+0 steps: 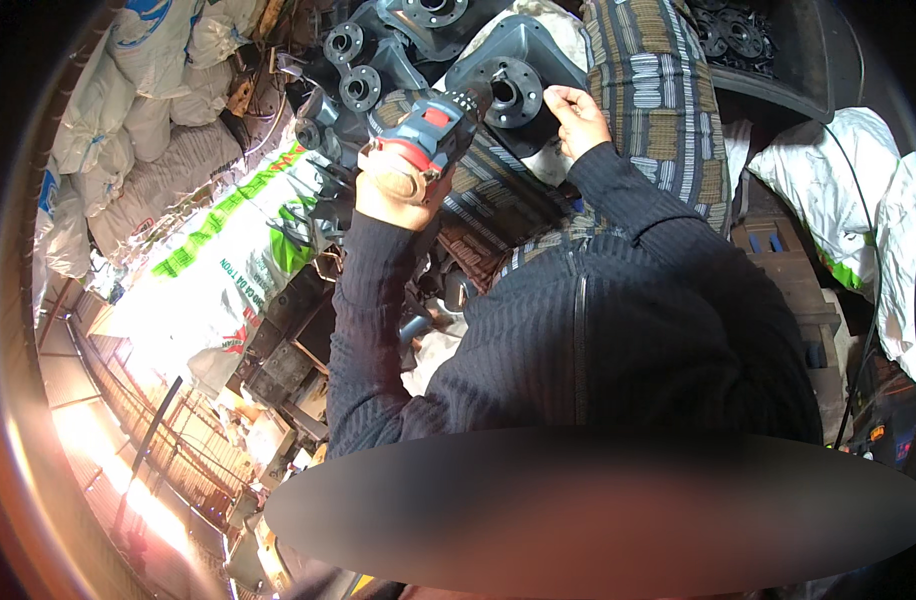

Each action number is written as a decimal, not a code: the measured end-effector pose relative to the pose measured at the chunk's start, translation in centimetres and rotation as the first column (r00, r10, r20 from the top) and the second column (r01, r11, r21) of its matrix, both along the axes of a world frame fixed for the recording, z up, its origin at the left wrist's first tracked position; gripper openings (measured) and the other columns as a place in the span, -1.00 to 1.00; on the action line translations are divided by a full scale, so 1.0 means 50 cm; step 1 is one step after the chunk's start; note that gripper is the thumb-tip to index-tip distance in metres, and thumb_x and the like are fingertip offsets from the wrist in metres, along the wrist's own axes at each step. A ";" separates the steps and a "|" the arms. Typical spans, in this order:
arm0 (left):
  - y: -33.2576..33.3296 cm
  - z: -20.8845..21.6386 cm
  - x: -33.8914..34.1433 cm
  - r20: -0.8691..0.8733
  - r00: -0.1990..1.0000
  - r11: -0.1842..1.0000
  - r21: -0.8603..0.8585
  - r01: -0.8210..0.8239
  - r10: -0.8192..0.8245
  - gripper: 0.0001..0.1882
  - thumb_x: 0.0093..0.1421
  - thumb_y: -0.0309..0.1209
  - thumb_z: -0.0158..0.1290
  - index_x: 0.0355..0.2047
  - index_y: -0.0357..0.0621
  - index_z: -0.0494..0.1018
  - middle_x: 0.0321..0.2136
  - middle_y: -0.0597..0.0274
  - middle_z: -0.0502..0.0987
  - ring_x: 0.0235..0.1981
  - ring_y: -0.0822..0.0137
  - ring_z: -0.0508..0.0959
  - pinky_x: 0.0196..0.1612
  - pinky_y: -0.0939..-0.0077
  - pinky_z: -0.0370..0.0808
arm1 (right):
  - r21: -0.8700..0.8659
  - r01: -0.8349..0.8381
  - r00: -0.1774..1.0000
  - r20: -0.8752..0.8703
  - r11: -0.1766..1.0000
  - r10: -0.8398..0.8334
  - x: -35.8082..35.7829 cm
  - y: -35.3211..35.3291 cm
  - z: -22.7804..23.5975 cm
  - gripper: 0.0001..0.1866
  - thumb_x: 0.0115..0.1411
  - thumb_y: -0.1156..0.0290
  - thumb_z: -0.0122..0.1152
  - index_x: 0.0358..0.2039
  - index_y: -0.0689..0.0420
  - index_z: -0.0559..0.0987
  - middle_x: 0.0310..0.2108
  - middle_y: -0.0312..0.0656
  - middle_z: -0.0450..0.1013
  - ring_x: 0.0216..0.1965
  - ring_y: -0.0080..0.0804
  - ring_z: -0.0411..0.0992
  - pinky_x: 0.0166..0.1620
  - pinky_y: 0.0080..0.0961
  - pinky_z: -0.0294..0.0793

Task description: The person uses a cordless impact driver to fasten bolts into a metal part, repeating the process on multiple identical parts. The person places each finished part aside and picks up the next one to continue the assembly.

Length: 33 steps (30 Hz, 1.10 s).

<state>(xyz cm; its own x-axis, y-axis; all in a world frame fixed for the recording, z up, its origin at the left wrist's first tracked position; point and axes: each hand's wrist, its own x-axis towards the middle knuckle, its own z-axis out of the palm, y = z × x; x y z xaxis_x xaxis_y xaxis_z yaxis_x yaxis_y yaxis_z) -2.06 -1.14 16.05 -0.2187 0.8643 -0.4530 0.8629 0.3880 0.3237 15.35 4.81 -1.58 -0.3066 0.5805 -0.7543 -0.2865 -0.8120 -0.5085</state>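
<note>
Left fingers (386, 172) grip drill (424, 134) — right fingers (570, 98) pinched near flange (527, 98).

The view looks steeply down from the person's head, through the left of two side-by-side fisheye cameras, close over the black ribbed zip-front jacket (538, 350). A blurred oval covers the lower edge. The bare left hand (403, 195) and bare right hand (583, 120) lie within arm's reach in the upper middle, near a dark grey round metal flange (526, 98). The wide lens also takes in white plastic sacks (143, 120) far to the left, bending the surroundings toward its dark, curved rim.
</note>
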 end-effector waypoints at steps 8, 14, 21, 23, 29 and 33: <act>0.071 -0.009 -0.030 -0.041 0.970 0.970 -0.051 0.236 -0.238 -0.71 -0.05 -0.28 0.10 -0.31 -0.13 0.46 -0.39 0.08 0.53 -0.32 0.12 0.53 -0.22 0.34 0.47 | 0.006 -0.251 0.964 0.088 0.968 0.249 -0.007 -0.003 -0.031 -0.72 0.10 0.20 0.21 -0.35 0.14 0.45 -0.62 -0.46 0.24 -0.76 -0.79 0.03 -0.72 -0.73 0.00; 0.093 -0.028 -0.072 0.022 0.931 0.925 -0.111 0.363 -0.363 -0.68 -0.08 -0.30 0.10 -0.29 -0.13 0.45 -0.38 0.08 0.52 -0.32 0.11 0.53 -0.19 0.37 0.46 | 0.159 -0.283 0.959 0.032 0.946 0.282 -0.011 -0.005 -0.026 -0.74 0.20 0.24 0.08 -0.44 0.20 0.44 -0.62 -0.47 0.26 -0.51 -0.74 0.16 -0.40 -0.74 0.14; 0.123 -0.032 -0.042 -0.164 0.785 0.788 -0.302 0.537 -0.598 -0.57 0.00 -0.29 0.01 -0.09 -0.13 0.37 -0.15 0.14 0.48 -0.10 0.20 0.46 -0.01 0.42 0.36 | 0.163 -0.341 0.940 0.082 0.926 0.331 -0.006 0.006 -0.006 -0.76 0.17 0.31 0.10 -0.51 0.21 0.41 -0.66 -0.41 0.24 -0.57 -0.74 0.11 -0.51 -0.65 0.12; 0.128 -0.033 -0.042 -0.084 0.866 0.856 -0.228 0.465 -0.493 -0.55 0.01 -0.29 -0.03 -0.06 -0.12 0.36 -0.11 0.14 0.46 -0.08 0.22 0.45 -0.01 0.38 0.37 | 0.127 -0.343 0.939 0.089 0.931 0.333 -0.007 0.007 -0.004 -0.76 0.17 0.32 0.10 -0.53 0.21 0.39 -0.68 -0.42 0.20 -0.59 -0.75 0.07 -0.53 -0.65 0.09; 0.127 -0.034 -0.064 -0.108 0.768 0.760 -0.287 0.584 -0.631 -0.70 -0.01 -0.25 0.01 -0.27 -0.05 0.48 -0.32 0.16 0.54 -0.23 0.15 0.52 -0.05 0.34 0.39 | 0.127 -0.383 0.922 0.110 0.915 0.371 -0.004 0.001 -0.017 -0.77 0.15 0.35 0.12 -0.54 0.21 0.39 -0.69 -0.43 0.19 -0.60 -0.77 0.06 -0.55 -0.66 0.08; 0.121 -0.036 -0.045 -0.126 0.843 0.849 -0.164 0.503 -0.523 -0.76 -0.04 -0.22 0.06 -0.38 -0.03 0.49 -0.41 0.19 0.54 -0.34 0.20 0.54 -0.24 0.38 0.48 | 0.206 -0.204 0.976 -0.031 0.957 0.215 -0.020 -0.013 -0.044 -0.74 0.15 0.30 0.12 -0.55 0.22 0.41 -0.67 -0.38 0.25 -0.57 -0.73 0.12 -0.51 -0.63 0.14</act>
<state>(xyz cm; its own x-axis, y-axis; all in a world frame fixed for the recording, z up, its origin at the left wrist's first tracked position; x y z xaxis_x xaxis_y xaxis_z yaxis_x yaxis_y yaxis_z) -4.31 4.92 14.26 0.1630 0.8144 -0.5569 0.9846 -0.0984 0.1444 14.37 4.15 -3.76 -0.4736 0.6366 -0.6087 -0.1520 -0.7398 -0.6554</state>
